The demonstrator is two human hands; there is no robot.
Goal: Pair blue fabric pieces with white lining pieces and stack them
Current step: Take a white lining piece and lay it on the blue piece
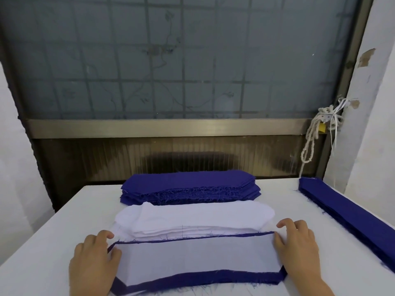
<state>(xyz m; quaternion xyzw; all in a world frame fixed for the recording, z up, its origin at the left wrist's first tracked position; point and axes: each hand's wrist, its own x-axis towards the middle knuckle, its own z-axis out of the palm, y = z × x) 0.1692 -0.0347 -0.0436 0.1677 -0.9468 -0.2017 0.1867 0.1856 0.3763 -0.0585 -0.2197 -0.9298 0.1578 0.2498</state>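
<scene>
A white lining piece lies on top of a blue fabric piece at the table's front, with blue showing along its edges. My left hand pinches the left end of this pair, thumb on the lining. At the right end my right hand pinches it, thumb at the corner. Just behind them sits the stack of white lining pieces. The stack of blue fabric pieces is farther back.
A long pile of narrow blue strips runs along the right side of the white table. A window frame and a hanging rope with a padlock stand behind the table's far edge.
</scene>
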